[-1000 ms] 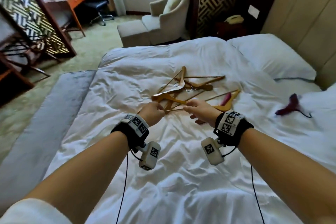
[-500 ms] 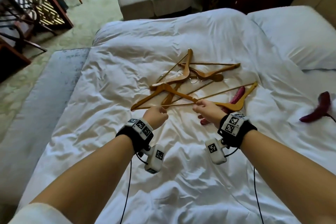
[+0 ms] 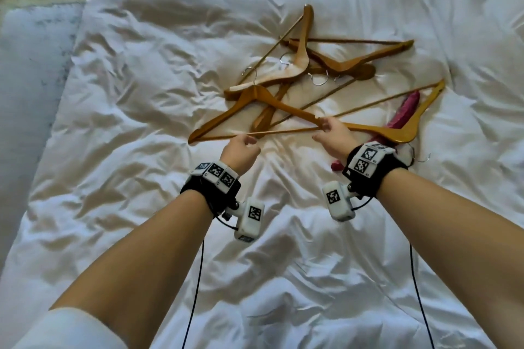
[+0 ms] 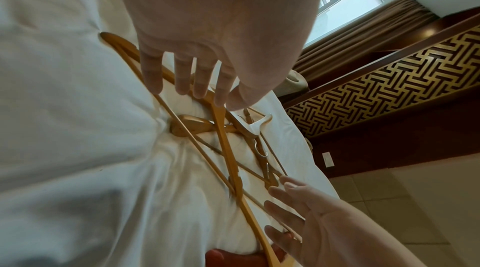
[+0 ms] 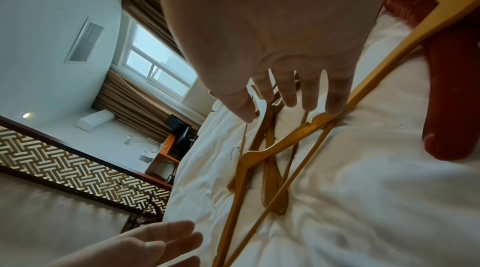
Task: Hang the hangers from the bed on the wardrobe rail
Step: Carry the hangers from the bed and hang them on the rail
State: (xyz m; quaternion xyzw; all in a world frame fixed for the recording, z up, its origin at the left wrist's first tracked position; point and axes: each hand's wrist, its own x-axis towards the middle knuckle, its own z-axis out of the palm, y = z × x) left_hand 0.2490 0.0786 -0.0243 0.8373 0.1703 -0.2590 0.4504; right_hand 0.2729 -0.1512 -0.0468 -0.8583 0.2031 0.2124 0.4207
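We have leaned in over the bed (image 3: 141,110): a second ago the armchair and the carpet showed beyond it, and now the white duvet fills nearly the whole head view, with the pile of wooden hangers (image 3: 306,76) lying in its far middle. Both our hands have crept forward with that lean.

Our right hand (image 3: 333,136) is now at the right-hand tip of the nearest hanger (image 3: 255,110), where its shoulder and its thin crossbar meet. In the right wrist view the fingers (image 5: 337,99) are spread and extended, the outermost one resting on that junction; they are not yet curled round the wood. Our left hand (image 3: 239,151) sits near the same hanger's crossbar, further left. The head view suggests a loose curl, but the left wrist view shows its fingers (image 4: 182,78) apart and reaching down over the wood, holding nothing.

Just right of our right hand lies another wooden hanger (image 3: 397,129), and a dark red padded hanger (image 3: 402,112) lies partly under it. The metal hooks (image 3: 320,79) of the pile cluster in its middle.

We judge that nothing is lifted yet, so every hanger is still on the bed and none is on the rail, which no view shows. The arms cross each other, so lifting the nearest one may drag its neighbours along.
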